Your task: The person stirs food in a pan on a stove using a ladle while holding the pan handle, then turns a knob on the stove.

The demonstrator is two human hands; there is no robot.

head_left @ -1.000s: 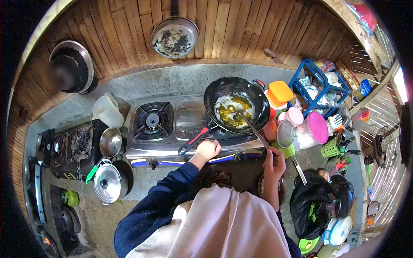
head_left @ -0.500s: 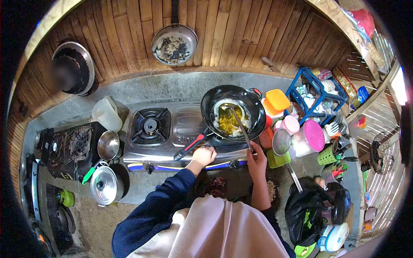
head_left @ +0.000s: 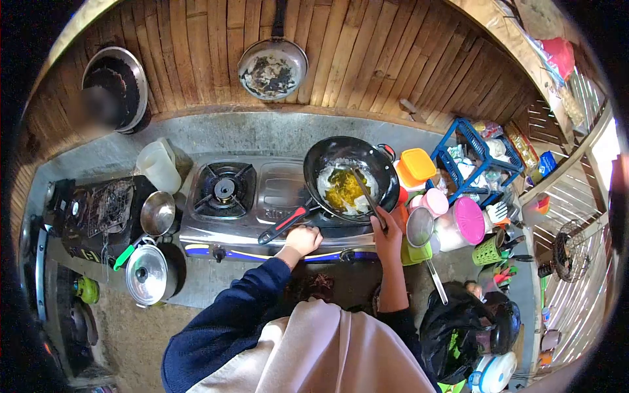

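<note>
We are facing a silver metal two-burner stove (head_left: 229, 230) on a grey concrete counter (head_left: 203, 281), brown bamboo wall (head_left: 354, 52) at twelve o'clock. Round black wok (head_left: 321, 157) is sitting at one o'clock. Left hand (head_left: 304, 240) is resting at stove's front edge, fingers curled; whether gripping, we cannot tell. Right hand (head_left: 388, 242) is grasping a long metal utensil (head_left: 368, 194) inside the wok. Since earlier, white food (head_left: 359, 204) is lying thicker toward six o'clock.

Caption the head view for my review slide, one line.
Right hand holding a utensil in a wok of yellow and white food, left hand near the stove.
</note>
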